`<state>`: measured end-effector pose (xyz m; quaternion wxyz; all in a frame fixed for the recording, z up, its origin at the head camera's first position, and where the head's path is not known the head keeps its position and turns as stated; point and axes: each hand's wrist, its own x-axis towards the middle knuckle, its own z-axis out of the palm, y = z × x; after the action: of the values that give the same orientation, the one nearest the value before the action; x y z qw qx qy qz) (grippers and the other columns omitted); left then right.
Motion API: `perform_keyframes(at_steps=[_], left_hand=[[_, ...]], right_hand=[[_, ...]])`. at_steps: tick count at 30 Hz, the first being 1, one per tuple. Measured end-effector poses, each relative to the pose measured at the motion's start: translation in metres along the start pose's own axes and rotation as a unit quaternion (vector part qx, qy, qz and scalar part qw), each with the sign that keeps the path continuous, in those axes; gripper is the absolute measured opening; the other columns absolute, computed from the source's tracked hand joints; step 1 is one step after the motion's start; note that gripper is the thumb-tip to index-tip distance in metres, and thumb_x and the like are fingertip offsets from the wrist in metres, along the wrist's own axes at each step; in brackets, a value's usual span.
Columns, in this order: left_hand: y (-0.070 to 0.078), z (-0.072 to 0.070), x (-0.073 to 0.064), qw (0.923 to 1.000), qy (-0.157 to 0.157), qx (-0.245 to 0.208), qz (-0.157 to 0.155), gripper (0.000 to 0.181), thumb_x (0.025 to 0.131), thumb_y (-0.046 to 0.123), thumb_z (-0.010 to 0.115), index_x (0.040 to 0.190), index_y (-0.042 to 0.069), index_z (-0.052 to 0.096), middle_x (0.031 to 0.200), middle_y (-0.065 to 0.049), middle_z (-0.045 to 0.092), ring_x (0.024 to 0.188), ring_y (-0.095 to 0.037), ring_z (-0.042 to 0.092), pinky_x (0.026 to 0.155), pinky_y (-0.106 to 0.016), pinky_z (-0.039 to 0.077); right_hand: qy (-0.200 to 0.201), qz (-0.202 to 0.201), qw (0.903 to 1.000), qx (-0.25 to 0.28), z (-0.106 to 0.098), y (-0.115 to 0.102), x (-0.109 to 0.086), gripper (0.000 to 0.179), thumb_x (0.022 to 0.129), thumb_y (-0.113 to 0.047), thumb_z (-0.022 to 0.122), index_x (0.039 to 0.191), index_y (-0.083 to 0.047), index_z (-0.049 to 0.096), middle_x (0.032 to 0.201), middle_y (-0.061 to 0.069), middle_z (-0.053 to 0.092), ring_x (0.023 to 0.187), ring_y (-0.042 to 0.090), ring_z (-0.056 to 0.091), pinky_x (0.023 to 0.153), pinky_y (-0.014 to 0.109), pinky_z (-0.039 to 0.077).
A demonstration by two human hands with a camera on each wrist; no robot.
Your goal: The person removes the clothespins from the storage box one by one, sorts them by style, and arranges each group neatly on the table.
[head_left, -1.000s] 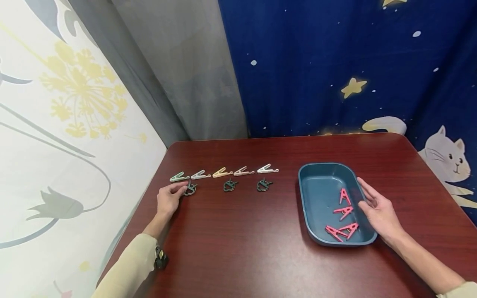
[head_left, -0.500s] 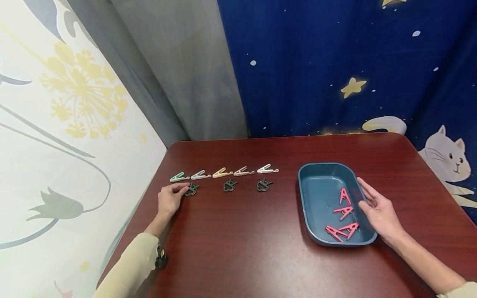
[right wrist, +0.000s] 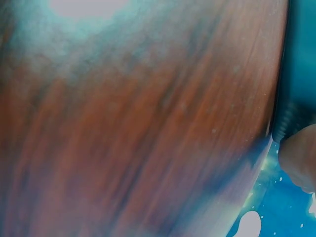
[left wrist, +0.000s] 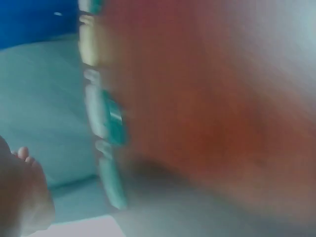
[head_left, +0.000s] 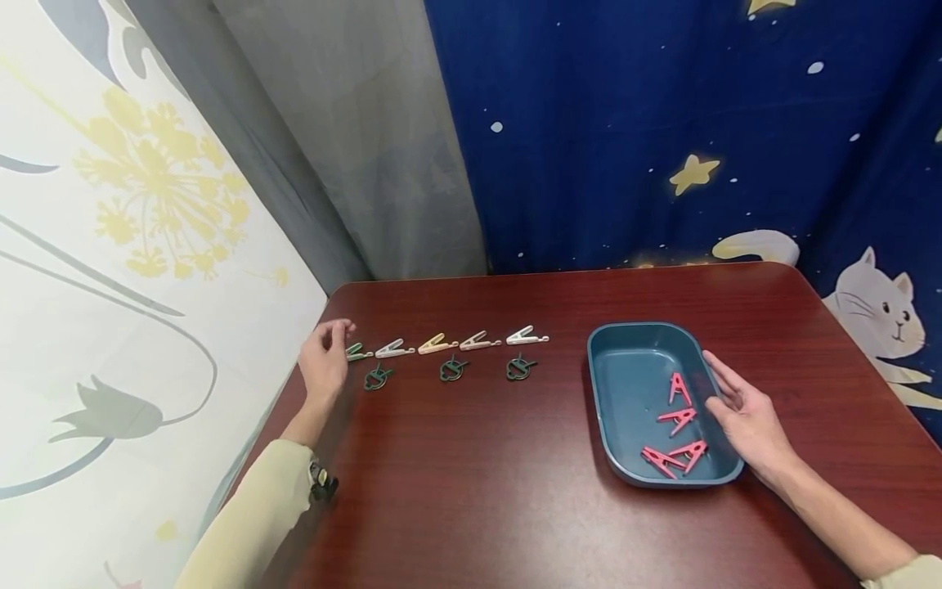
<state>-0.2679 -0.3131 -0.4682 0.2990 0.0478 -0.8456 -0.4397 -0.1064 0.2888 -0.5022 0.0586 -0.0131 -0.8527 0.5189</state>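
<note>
In the head view my left hand (head_left: 326, 357) hovers over the left end of a row of clothespins, fingers bent, nothing visible in them. It partly covers the green clothespin (head_left: 359, 352). Just right of it lies a dark green round clip (head_left: 378, 377), apart from the fingers. Two more such clips, a middle one (head_left: 452, 369) and a right one (head_left: 519, 368), sit farther along. My right hand (head_left: 751, 421) holds the right side of a blue tray (head_left: 599, 393), thumb over the rim and fingers outside. Several pink clothespins (head_left: 679, 421) lie in the tray.
Along the row follow a white clothespin (head_left: 394, 349), a yellow one (head_left: 437, 344), a pale pinkish one (head_left: 480, 341) and another white one (head_left: 527, 336). The brown table (head_left: 456, 483) meets a patterned wall (head_left: 147, 327) on the left and curtains (head_left: 589, 164) behind.
My left hand has let go of the leftmost dark green clip and moved up and left, over the green clothespin. The right hand and tray stay in place.
</note>
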Motion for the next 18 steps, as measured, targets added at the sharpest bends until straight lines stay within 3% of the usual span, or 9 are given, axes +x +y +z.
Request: perform_keyframes(at_steps=[3,8,13,15,18], left_hand=[[0.027,0.009,0.009,0.995,0.013,-0.093,0.033,0.029,0.113,0.018,0.054,0.118,-0.003,0.073,0.11,-0.019,0.077,0.104,-0.034,0.071,0.084,-0.018,0.049],[0.086,0.039,0.009,0.9735,-0.002,-0.215,0.079,0.027,0.112,0.013,0.056,0.126,-0.005,0.071,0.119,-0.02,0.076,0.113,-0.034,0.069,0.098,-0.025,0.052],[0.144,0.08,-0.014,0.9539,-0.077,-0.278,0.083,0.034,0.11,0.012,0.06,0.14,-0.004,0.063,0.134,-0.018,0.07,0.125,-0.029,0.064,0.108,-0.032,0.048],[0.163,0.098,-0.026,0.945,-0.111,-0.298,0.077,0.038,0.109,0.011,0.06,0.144,-0.005,0.059,0.139,-0.019,0.067,0.128,-0.033,0.062,0.109,-0.035,0.048],[0.189,0.126,-0.05,0.9265,-0.155,-0.336,0.069,0.041,0.108,0.008,0.06,0.146,-0.006,0.055,0.143,-0.023,0.063,0.134,-0.039,0.058,0.114,-0.037,0.046]], right_hand=[[0.0,0.001,1.0,0.001,0.0,-0.001,0.0,0.067,0.11,-0.007,0.051,0.17,-0.016,0.023,0.161,0.031,0.039,0.138,0.057,0.045,0.085,0.006,0.047],[0.001,0.0,1.0,0.002,-0.001,-0.003,-0.001,0.067,0.11,-0.006,0.051,0.17,-0.016,0.023,0.161,0.031,0.038,0.138,0.057,0.045,0.085,0.006,0.047],[-0.001,0.004,1.0,0.006,-0.001,-0.004,-0.001,0.067,0.111,-0.006,0.051,0.171,-0.017,0.022,0.162,0.031,0.037,0.138,0.058,0.044,0.085,0.007,0.048],[-0.002,0.004,1.0,0.007,0.0,-0.004,-0.001,0.067,0.11,-0.005,0.051,0.17,-0.016,0.022,0.161,0.031,0.037,0.138,0.056,0.045,0.085,0.007,0.048],[0.005,-0.004,1.0,0.006,0.001,-0.003,-0.002,0.067,0.109,-0.003,0.052,0.17,-0.013,0.025,0.16,0.031,0.04,0.136,0.035,0.058,0.084,0.006,0.048]])
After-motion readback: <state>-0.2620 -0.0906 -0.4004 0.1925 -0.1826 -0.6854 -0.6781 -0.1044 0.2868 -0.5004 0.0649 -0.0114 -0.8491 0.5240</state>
